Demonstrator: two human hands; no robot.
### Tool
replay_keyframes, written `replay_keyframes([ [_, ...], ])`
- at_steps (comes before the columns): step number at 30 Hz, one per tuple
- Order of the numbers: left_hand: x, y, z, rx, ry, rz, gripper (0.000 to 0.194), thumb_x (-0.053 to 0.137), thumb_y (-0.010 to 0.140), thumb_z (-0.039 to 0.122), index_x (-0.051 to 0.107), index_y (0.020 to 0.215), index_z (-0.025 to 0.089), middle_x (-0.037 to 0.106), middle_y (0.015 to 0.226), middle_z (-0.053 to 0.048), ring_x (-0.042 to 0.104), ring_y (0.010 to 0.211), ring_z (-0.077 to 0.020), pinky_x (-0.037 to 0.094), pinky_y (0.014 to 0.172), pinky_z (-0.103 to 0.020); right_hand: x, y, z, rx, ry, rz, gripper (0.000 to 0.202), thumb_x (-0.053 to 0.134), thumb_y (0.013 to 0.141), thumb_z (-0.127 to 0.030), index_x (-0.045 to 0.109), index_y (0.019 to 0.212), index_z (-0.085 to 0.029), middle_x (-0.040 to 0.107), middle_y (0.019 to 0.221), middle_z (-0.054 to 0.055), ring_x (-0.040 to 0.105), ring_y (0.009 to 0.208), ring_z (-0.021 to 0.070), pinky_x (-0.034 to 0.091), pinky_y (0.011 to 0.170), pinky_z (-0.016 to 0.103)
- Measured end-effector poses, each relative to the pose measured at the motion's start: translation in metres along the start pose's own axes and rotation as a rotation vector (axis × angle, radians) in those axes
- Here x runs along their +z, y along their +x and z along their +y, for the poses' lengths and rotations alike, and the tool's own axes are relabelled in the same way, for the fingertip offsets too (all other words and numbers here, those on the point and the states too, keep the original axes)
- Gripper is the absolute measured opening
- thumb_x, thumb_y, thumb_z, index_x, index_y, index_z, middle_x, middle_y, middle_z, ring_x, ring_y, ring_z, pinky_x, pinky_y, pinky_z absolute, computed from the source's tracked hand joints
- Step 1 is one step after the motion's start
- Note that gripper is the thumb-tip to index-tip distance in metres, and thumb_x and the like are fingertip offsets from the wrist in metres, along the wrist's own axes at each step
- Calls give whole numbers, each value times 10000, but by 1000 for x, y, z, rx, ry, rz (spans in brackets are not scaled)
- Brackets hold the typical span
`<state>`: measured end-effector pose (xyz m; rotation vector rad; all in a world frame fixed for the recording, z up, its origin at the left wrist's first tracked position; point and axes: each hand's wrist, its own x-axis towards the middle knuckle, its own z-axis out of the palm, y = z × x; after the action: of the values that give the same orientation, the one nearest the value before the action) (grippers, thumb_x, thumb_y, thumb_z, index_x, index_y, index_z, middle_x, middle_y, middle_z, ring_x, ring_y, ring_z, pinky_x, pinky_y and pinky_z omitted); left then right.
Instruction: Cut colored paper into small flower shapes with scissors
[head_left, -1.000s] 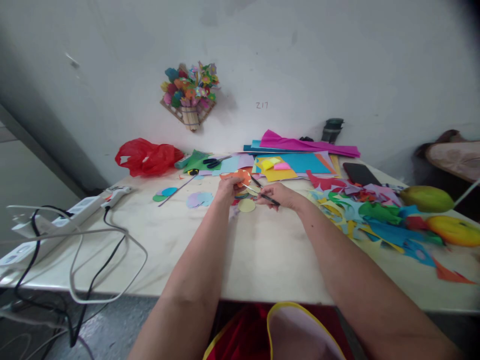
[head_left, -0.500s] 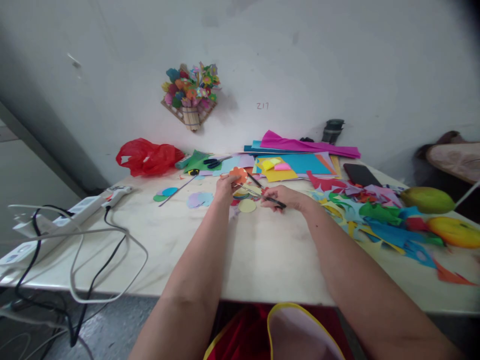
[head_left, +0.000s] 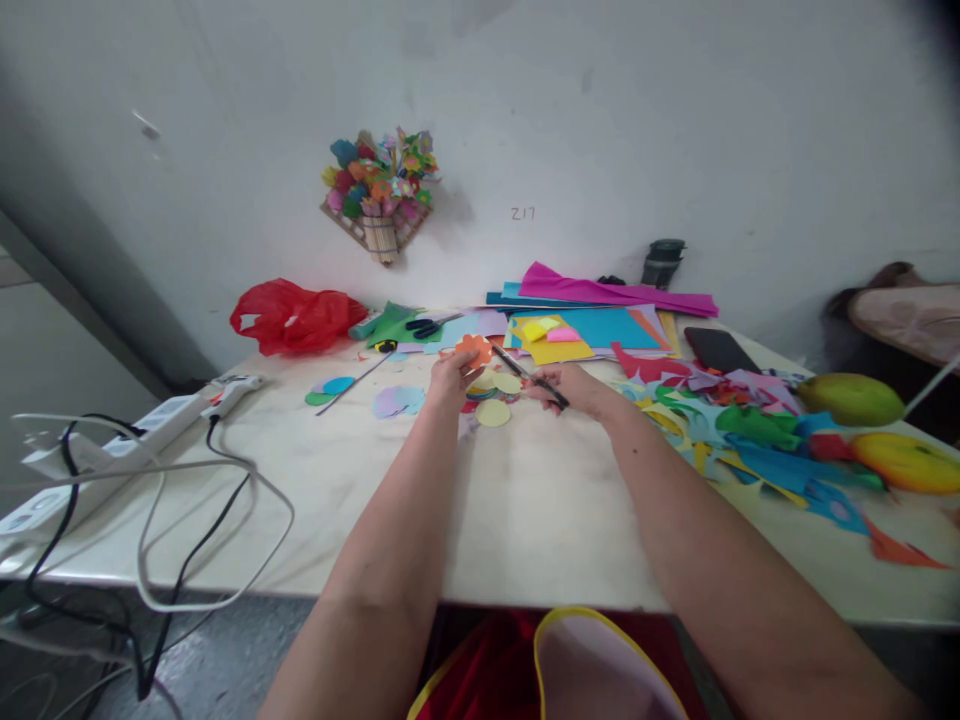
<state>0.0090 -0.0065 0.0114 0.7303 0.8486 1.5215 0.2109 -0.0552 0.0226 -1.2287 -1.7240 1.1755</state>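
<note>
My left hand (head_left: 451, 378) pinches an orange paper flower (head_left: 474, 348) with a scalloped edge. Just to its right, my right hand (head_left: 564, 388) is wrapped round the dark handles of a pair of scissors (head_left: 513, 362). The scissor blades point up and left, their tips close to the flower's right edge; whether they touch it I cannot tell. Beneath the hands lie several paper discs, among them a pale yellow disc (head_left: 493, 413). Lilac and light blue discs (head_left: 397, 401) rest left of my left hand.
Paper scraps (head_left: 765, 430) cover the right side, with two mango-like fruits (head_left: 851, 399) and a phone (head_left: 720, 350). Coloured sheets (head_left: 600, 328) lie at the back beside a second pair of scissors (head_left: 424, 327). A red plastic bag (head_left: 296, 316) and a power strip (head_left: 169, 420) with cables are left.
The scissor blades have gone from spread apart to closed together. My left hand still holds the orange flower in nearly the same place.
</note>
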Motion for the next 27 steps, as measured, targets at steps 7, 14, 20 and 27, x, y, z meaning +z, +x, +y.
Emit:
replay_keyframes([
  [7,4,-3,-2,-19,13,-54,190,728,544,163,621,699,191,686,786,-41,670,880,-217,552,729,-302,9,5,4,28,8,3,242,781,689,-316,632,751,-135,546,477,-31,448,371,65,367,358,188],
  [14,4,-8,-3,-5,123,-77,199,754,521,158,588,626,190,653,723,-47,642,804,-203,540,697,-304,10,3,-2,-52,143,9,218,673,801,-334,588,741,-143,600,550,-4,481,385,61,321,356,180],
  [20,2,-4,-3,5,76,-68,177,751,543,158,606,642,181,658,749,-45,639,783,-183,537,714,-304,6,4,-1,-92,117,31,249,640,825,-371,562,752,-146,620,584,6,510,390,62,246,339,181],
  [27,4,-6,1,-32,-17,-67,180,732,594,150,639,745,181,689,805,-40,664,816,-176,538,733,-281,12,-3,-8,-29,37,-48,321,722,746,-408,550,695,-142,614,564,5,505,397,61,303,367,182],
])
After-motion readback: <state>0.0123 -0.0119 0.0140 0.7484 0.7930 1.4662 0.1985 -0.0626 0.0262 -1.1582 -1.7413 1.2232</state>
